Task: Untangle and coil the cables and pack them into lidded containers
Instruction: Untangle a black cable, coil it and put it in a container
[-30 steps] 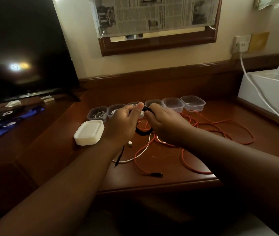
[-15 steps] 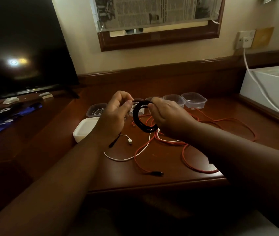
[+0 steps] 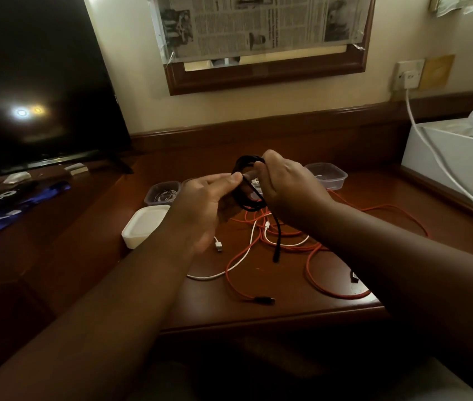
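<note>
Above the middle of the wooden desk [image 3: 287,311] I hold a black cable [image 3: 247,195] wound into a small coil. My right hand [image 3: 284,189] grips the coil's top and right side. My left hand [image 3: 206,204] pinches its left side. The cable's free end hangs down, with its plug [image 3: 275,257] just over the desk. Below lie a tangled orange cable [image 3: 310,267] and a white cable [image 3: 229,269]. Behind my hands stands a row of clear containers; one at the left [image 3: 161,192] holds a coiled cable, and one at the right [image 3: 327,175] looks empty.
A stack of white lids [image 3: 142,224] sits left of my hands. A dark television [image 3: 36,82] stands at the far left. At the right is a white box [image 3: 458,160], with a white power cord [image 3: 432,151] running from a wall socket [image 3: 408,75] across it.
Both hands have lifted the black coil higher above the desk. The loose end now hangs straight down on the right side of the coil instead of trailing left under my left hand.
</note>
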Demonstrator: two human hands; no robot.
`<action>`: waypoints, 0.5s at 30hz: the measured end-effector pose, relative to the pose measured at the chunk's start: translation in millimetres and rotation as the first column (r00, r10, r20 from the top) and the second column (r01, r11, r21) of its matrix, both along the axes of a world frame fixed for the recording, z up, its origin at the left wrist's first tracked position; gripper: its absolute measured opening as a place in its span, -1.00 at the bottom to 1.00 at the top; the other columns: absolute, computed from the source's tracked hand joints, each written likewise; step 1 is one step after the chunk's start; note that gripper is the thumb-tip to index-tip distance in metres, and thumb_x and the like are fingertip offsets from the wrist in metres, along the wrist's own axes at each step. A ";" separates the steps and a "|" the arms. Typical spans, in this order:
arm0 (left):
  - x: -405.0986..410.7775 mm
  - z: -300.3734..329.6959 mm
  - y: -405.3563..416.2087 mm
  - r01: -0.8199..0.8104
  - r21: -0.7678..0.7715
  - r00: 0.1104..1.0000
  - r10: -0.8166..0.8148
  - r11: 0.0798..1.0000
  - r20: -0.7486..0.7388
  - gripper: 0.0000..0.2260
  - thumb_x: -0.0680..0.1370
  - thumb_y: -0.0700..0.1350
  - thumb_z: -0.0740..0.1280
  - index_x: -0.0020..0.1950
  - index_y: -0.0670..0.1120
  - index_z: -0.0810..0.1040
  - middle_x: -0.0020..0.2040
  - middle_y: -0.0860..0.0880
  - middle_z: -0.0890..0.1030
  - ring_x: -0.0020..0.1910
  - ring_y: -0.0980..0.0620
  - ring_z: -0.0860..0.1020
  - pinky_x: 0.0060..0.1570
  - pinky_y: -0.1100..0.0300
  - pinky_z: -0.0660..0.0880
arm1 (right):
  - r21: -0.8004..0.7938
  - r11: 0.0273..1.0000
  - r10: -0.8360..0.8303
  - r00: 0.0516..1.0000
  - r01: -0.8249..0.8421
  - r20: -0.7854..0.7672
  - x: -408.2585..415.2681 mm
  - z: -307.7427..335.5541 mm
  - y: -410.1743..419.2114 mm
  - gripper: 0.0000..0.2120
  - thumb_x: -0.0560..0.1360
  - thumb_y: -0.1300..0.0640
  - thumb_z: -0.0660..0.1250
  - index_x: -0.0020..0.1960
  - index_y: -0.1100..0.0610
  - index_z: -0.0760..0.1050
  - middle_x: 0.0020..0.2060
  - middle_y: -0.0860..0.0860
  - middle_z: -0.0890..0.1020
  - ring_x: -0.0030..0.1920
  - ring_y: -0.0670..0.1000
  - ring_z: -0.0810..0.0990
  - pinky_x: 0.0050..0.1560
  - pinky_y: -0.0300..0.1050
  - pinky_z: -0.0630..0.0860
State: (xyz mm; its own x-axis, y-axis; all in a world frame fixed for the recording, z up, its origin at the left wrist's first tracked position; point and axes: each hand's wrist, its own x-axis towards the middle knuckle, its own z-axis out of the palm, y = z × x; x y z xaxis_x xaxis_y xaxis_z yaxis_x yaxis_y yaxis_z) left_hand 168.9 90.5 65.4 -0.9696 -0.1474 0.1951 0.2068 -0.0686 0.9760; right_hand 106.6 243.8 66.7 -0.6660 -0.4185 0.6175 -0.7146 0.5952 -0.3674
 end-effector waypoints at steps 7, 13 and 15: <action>2.0 -5.5 3.8 0.235 0.255 0.944 -0.283 0.938 0.171 -0.77 0.48 -0.04 0.29 0.08 -0.08 0.56 0.07 -0.08 0.64 0.02 -0.03 0.60 -0.02 0.06 0.40 | 0.259 0.960 -0.083 0.991 0.108 -0.109 -3.3 0.5 5.6 -0.73 0.67 -0.07 -0.01 0.05 0.10 0.33 -0.28 -0.09 0.40 -0.37 -0.08 0.44 -0.46 -0.21 0.28; 1.3 -9.1 6.6 0.197 0.007 0.975 -0.196 0.980 0.100 -0.79 0.51 -0.38 0.27 0.02 -0.12 0.54 0.00 -0.10 0.67 0.07 -0.08 0.66 -0.08 0.08 0.58 | 0.440 0.889 -0.058 0.984 0.128 -0.168 -6.0 -1.0 7.5 -0.50 0.57 -0.09 -0.17 0.25 0.11 0.39 -0.23 -0.09 0.29 -0.34 -0.09 0.33 -0.41 -0.21 0.19; 2.5 -10.3 10.0 0.095 -0.108 0.995 -0.090 0.990 0.052 -0.75 0.52 -0.42 0.27 0.03 -0.11 0.57 -0.04 -0.07 0.69 -0.01 -0.03 0.69 -0.16 0.15 0.61 | 0.467 0.871 -0.065 0.979 0.151 -0.195 -4.4 0.0 8.6 -0.45 0.52 -0.10 -0.21 0.28 0.10 0.38 -0.19 -0.05 0.32 -0.37 -0.11 0.32 -0.45 -0.23 0.17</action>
State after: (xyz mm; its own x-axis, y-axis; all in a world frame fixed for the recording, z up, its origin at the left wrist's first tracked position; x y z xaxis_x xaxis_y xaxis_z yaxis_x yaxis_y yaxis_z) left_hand 171.4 100.5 55.1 -0.9866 -0.0369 0.1592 0.1584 0.0230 0.9871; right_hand 102.2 252.4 66.7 -0.6291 -0.6215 0.4669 -0.6607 0.7439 0.1002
